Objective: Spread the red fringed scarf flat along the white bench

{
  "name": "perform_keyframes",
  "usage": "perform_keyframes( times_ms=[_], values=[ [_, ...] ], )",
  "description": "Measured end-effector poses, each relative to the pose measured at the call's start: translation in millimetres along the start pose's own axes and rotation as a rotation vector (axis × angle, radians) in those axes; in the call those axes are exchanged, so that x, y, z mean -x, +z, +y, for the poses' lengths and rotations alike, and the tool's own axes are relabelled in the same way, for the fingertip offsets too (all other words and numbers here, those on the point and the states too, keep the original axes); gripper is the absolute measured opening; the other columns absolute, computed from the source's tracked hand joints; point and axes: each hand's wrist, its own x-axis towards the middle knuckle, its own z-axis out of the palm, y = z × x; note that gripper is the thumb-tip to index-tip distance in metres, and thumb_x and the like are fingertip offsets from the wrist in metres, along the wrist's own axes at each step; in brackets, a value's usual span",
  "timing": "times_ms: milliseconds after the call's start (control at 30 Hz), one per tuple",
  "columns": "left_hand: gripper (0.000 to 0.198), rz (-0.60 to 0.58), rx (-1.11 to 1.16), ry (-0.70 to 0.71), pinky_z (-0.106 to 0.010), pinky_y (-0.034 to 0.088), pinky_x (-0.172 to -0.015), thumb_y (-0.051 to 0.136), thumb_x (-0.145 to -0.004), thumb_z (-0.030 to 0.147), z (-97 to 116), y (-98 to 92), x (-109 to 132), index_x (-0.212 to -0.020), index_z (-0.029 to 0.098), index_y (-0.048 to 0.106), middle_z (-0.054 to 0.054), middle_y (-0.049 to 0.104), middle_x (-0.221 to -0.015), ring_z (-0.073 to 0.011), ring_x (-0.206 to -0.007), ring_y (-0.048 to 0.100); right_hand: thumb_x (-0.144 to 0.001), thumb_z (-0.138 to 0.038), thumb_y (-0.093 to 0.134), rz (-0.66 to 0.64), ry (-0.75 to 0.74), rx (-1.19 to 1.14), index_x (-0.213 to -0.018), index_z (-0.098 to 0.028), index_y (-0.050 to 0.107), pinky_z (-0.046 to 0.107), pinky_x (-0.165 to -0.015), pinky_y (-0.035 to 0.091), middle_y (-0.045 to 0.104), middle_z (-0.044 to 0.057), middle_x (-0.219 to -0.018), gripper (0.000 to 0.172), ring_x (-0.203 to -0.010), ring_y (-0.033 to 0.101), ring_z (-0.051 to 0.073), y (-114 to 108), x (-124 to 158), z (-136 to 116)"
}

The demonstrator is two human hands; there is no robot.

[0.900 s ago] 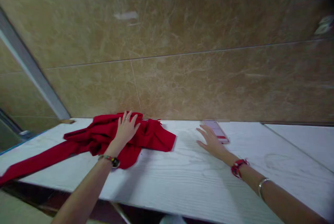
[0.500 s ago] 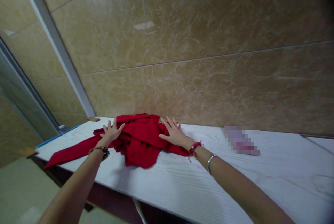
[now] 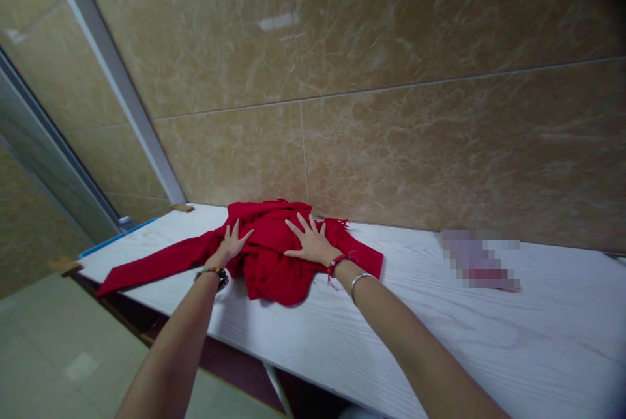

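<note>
Red cloth (image 3: 278,279) lies crumpled below and left of the frame's centre, one long flat strip reaching lower left. The left hand (image 3: 231,247) and right hand (image 3: 313,244) lie over it, fingers spread. The table (image 3: 317,341) is white, wood-grained; the wall (image 3: 391,152), glossy marbled tile.

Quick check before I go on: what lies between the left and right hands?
In the head view, bunched red cloth lies between the left hand and right hand.
</note>
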Motion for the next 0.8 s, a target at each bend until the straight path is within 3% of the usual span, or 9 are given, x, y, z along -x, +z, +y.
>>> perform_keyframes(
  times_ms=[133, 233, 400, 800],
  values=[
    [0.08, -0.013, 0.077, -0.049, -0.039, 0.023, -0.103, 0.036, -0.078, 0.06, -2, 6.5, -2, -0.136, 0.009, 0.019, -0.019, 0.02, -0.141, -0.028, -0.13, 0.016, -0.065, -0.073, 0.043, -0.01, 0.011, 0.001, -0.137, -0.036, 0.002, 0.069, -0.09, 0.013, -0.004, 0.004, -0.146, 0.091, -0.127, -0.003, 0.043, 8, 2, 4],
    [0.081, -0.02, 0.117, -0.057, -0.035, 0.022, -0.104, 0.036, -0.078, 0.059, 1, 7.2, 0, -0.136, 0.006, 0.017, -0.019, 0.023, -0.14, -0.0262, -0.128, 0.022, -0.065, -0.073, 0.043, 0.002, -0.003, -0.015, -0.137, -0.037, 0.003, 0.069, -0.09, 0.015, 0.001, 0.004, -0.146, 0.09, -0.128, 0.0, 0.042, 10, 4, 7],
    [0.079, -0.029, 0.147, -0.083, -0.036, 0.024, -0.103, 0.04, -0.078, 0.056, 13, 6.8, 6, -0.134, 0.005, 0.022, -0.019, 0.027, -0.138, -0.0276, -0.127, 0.026, -0.065, -0.071, 0.045, 0.018, -0.025, -0.014, -0.137, -0.037, 0.005, 0.068, -0.091, 0.016, 0.005, 0.003, -0.146, 0.089, -0.128, 0.004, 0.041, 7, 12, 14],
    [0.077, -0.056, 0.135, -0.077, -0.036, 0.02, -0.104, 0.039, -0.078, 0.056, 39, 4.6, 24, -0.134, 0.006, 0.023, -0.019, 0.027, -0.138, -0.0277, -0.129, 0.02, -0.069, -0.065, 0.048, -0.004, -0.003, 0.055, -0.137, -0.036, 0.005, 0.061, -0.093, 0.02, 0.01, 0.004, -0.145, 0.086, -0.126, 0.015, 0.039, -7, 43, 32]
  ],
)
